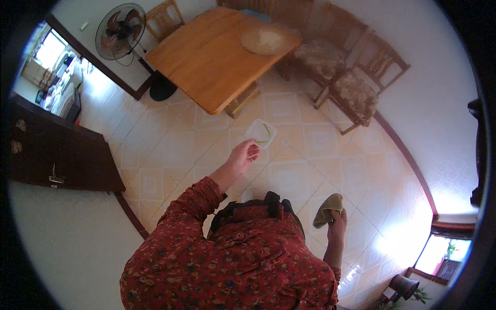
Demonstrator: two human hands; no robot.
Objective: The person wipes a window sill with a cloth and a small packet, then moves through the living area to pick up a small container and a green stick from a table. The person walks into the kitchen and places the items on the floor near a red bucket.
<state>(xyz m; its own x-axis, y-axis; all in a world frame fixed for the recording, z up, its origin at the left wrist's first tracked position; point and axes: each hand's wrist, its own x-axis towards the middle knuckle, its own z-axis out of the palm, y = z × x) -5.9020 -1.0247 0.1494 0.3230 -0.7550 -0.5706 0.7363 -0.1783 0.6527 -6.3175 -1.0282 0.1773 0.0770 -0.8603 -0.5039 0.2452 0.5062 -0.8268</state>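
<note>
In the head view, my left hand grips the near edge of a small, square, whitish dish with a green curved marking or strip on it. The dish is held out in front of me above the tiled floor. Lower and to the right, my right hand is closed around a folded olive-green cloth, which sticks out past the fingers. The two hands are well apart. Both sleeves are red with a floral pattern.
Ahead stands a wooden table bearing a round, pale object. Wooden chairs with patterned seats are on the right. A pedestal fan stands left of the table, near a doorway. A dark door is at the left, a plant pot at lower right.
</note>
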